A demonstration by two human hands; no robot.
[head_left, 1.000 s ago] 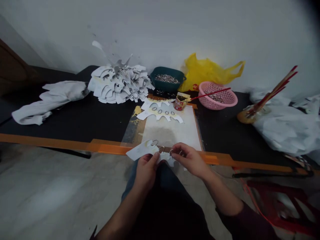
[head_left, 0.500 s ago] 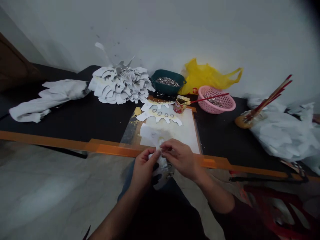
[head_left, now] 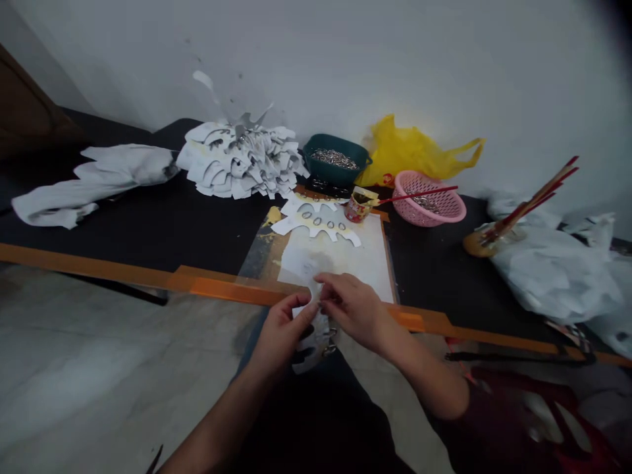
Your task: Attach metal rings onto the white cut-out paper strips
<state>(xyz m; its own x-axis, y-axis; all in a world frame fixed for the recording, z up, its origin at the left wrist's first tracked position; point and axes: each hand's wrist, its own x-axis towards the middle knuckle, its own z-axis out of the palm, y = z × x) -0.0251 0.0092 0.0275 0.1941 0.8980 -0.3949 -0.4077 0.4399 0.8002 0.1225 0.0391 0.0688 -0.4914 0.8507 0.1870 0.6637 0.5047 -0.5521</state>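
Note:
My left hand (head_left: 282, 334) and my right hand (head_left: 351, 310) hold a white cut-paper piece (head_left: 314, 342) over my lap, just in front of the table's orange edge. Its upper end rises over the board, and its lower part hangs with small metal rings (head_left: 330, 342) attached. Both hands pinch the paper near its middle, with my right fingertips at the top of my left hand. A similar cut-paper strip with rings (head_left: 316, 225) lies on the white paper-covered board (head_left: 340, 257), beyond my hands.
A heap of cut paper (head_left: 241, 161) sits behind the board, beside a green tub of metal rings (head_left: 336, 161). A glue cup (head_left: 360, 204), pink basket (head_left: 429, 207) and yellow plastic bag (head_left: 415, 151) stand nearby. White cloth (head_left: 553, 276) lies right; a red stool (head_left: 518, 415) stands below.
The paper piece has turned from lying nearly flat between my hands to hanging upright. My hands have moved closer together, and the whole view has shifted slightly.

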